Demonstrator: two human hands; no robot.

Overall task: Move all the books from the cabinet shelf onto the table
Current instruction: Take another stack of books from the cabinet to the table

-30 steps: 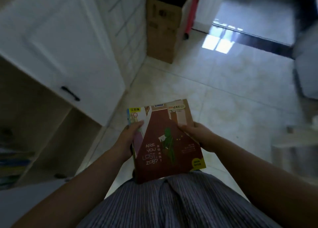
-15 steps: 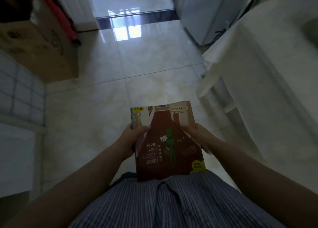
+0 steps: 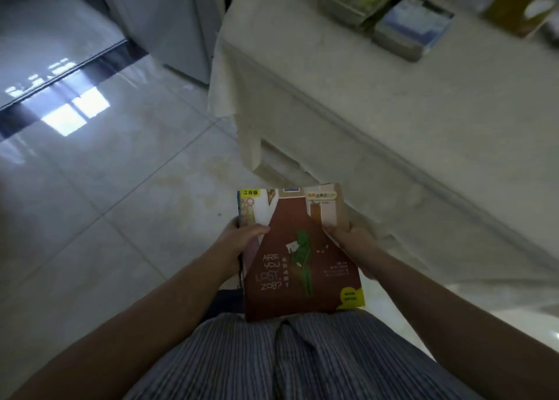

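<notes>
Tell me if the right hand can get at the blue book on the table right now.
Probably not: the right hand grips the held books, and the blue book lies far across the table.

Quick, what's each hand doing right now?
Left hand: grips the left edge of the book stack.
Right hand: grips the stack's right edge.

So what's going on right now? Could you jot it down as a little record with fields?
held: stack of books, brown "Are You Lost, Zoe?" cover on top
left hand: grips stack's left edge
right hand: grips stack's right edge
table: ahead right, pale cloth
on table: blurred book stacks at far side
floor: glossy tiles
</notes>
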